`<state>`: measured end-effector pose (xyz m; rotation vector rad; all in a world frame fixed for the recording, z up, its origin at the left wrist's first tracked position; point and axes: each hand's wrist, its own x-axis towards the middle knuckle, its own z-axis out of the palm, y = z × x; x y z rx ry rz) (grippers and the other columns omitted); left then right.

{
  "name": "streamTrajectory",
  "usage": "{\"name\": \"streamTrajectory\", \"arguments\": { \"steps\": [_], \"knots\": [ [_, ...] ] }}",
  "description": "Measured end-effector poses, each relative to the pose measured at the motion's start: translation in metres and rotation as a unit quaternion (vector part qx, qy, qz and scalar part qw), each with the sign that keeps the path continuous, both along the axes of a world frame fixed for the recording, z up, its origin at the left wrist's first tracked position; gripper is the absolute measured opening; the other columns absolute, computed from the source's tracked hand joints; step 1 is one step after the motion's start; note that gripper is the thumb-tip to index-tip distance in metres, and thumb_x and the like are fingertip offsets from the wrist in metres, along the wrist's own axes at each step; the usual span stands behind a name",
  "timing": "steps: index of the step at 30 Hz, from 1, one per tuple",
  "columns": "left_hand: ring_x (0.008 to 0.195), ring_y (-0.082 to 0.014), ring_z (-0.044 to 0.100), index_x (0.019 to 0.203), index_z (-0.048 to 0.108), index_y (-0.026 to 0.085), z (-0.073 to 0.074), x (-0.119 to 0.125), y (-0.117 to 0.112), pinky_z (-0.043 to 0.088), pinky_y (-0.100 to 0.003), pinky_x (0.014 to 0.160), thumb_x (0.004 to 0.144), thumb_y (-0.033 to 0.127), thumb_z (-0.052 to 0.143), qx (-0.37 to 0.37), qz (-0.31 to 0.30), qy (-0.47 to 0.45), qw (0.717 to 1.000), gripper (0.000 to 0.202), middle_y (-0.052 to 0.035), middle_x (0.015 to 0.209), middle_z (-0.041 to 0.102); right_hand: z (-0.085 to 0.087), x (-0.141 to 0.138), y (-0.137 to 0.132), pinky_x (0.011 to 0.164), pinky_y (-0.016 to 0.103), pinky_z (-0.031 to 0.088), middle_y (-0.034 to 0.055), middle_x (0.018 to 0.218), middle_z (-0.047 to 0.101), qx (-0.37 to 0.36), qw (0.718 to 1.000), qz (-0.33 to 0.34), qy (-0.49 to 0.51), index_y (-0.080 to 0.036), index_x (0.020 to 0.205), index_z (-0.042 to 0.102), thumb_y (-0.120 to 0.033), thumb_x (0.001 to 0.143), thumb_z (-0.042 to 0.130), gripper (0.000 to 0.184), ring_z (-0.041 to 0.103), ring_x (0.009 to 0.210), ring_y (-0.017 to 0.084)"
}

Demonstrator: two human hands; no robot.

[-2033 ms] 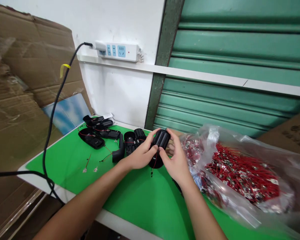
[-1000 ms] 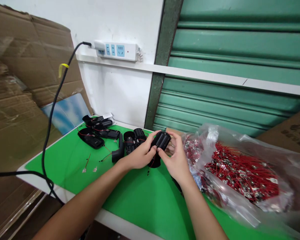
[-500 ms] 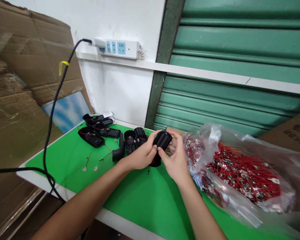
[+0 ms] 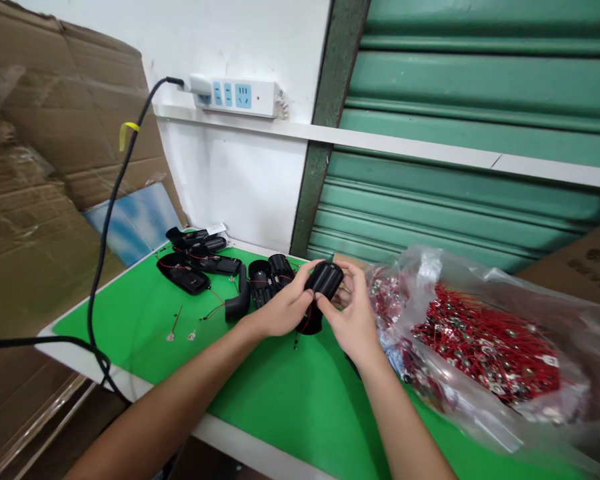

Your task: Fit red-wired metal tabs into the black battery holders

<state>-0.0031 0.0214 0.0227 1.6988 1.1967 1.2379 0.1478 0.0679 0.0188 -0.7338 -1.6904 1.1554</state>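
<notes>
Both hands meet over the green table top (image 4: 290,393). My left hand (image 4: 280,310) and my right hand (image 4: 350,320) grip a black ribbed plastic housing (image 4: 324,279) from either side, fingers curled round it. A thin red wire (image 4: 305,327) hangs from the housing towards the table. Another black part sits just beneath it, partly hidden by my hands.
More black housings (image 4: 267,277) and flat black shells (image 4: 195,263) with red wires lie at the back left. A clear plastic bag of red wires (image 4: 480,347) lies on the right. A black cable (image 4: 105,227) runs from the wall power strip (image 4: 235,97) past the table's left edge. Cardboard (image 4: 35,187) stands left.
My hands have stayed together on the black housing, turning it slightly; the view has shifted a little. Nothing was picked up or put down.
</notes>
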Motion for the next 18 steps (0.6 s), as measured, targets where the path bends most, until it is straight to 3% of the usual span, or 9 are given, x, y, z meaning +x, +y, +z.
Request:
{"name": "streamTrajectory", "arguments": {
  "steps": [3, 6, 11, 14, 16, 18],
  "knots": [
    [0.153, -0.027, 0.034, 0.156, 0.031, 0.011, 0.004, -0.005, 0.003, 0.025, -0.041, 0.13, 0.089, 0.025, 0.04, -0.061, -0.017, -0.071, 0.996, 0.07, -0.0133, 0.165, 0.035, 0.001, 0.003, 0.003, 0.085, 0.036, 0.058, 0.0083, 0.123, 0.068, -0.007, 1.0, 0.024, -0.001, -0.027, 0.133, 0.047, -0.031, 0.082, 0.072, 0.056, 0.071, 0.099, 0.022],
    [0.155, -0.0263, 0.031, 0.156, 0.035, 0.012, 0.007, -0.008, 0.005, 0.024, -0.038, 0.13, 0.092, 0.031, 0.042, -0.076, -0.026, -0.089, 0.993, 0.067, -0.0111, 0.166, 0.035, 0.002, 0.004, 0.004, 0.085, 0.036, 0.059, 0.0081, 0.124, 0.069, -0.004, 1.0, 0.024, 0.013, -0.027, 0.131, 0.053, -0.033, 0.087, 0.068, 0.047, 0.071, 0.102, 0.022],
    [0.155, -0.0264, 0.033, 0.164, 0.022, 0.016, 0.008, -0.008, 0.001, 0.024, -0.04, 0.129, 0.094, 0.028, 0.045, -0.118, -0.04, -0.108, 0.986, 0.075, -0.0088, 0.17, 0.028, 0.002, 0.004, 0.006, 0.085, 0.037, 0.06, 0.009, 0.124, 0.071, -0.015, 0.999, 0.021, 0.028, -0.026, 0.131, 0.057, -0.034, 0.085, 0.071, 0.049, 0.072, 0.103, 0.023],
    [0.158, -0.0247, 0.026, 0.166, 0.013, 0.016, 0.004, -0.007, 0.0, 0.018, -0.036, 0.131, 0.096, 0.033, 0.051, -0.121, -0.051, -0.128, 0.983, 0.081, -0.0096, 0.172, 0.022, 0.0, 0.003, 0.009, 0.083, 0.036, 0.059, 0.0088, 0.116, 0.074, -0.046, 0.998, 0.024, 0.043, -0.024, 0.133, 0.055, -0.038, 0.082, 0.074, 0.056, 0.073, 0.095, 0.022],
    [0.158, -0.0244, 0.025, 0.166, 0.014, 0.016, -0.001, -0.006, 0.001, 0.016, -0.034, 0.131, 0.095, 0.036, 0.058, -0.116, -0.055, -0.15, 0.98, 0.086, -0.0116, 0.171, 0.025, -0.002, 0.003, 0.012, 0.079, 0.035, 0.059, 0.0081, 0.11, 0.075, -0.06, 0.997, 0.024, 0.043, -0.023, 0.135, 0.053, -0.041, 0.081, 0.075, 0.061, 0.073, 0.087, 0.021],
    [0.154, -0.0262, 0.034, 0.165, 0.019, 0.015, -0.005, -0.004, 0.004, 0.023, -0.036, 0.13, 0.091, 0.037, 0.064, -0.12, -0.052, -0.197, 0.972, 0.089, -0.015, 0.166, 0.034, -0.002, 0.003, 0.013, 0.075, 0.034, 0.058, 0.0085, 0.11, 0.075, -0.055, 0.998, 0.0, 0.031, -0.022, 0.135, 0.053, -0.044, 0.081, 0.073, 0.062, 0.072, 0.083, 0.02]
  ]
}}
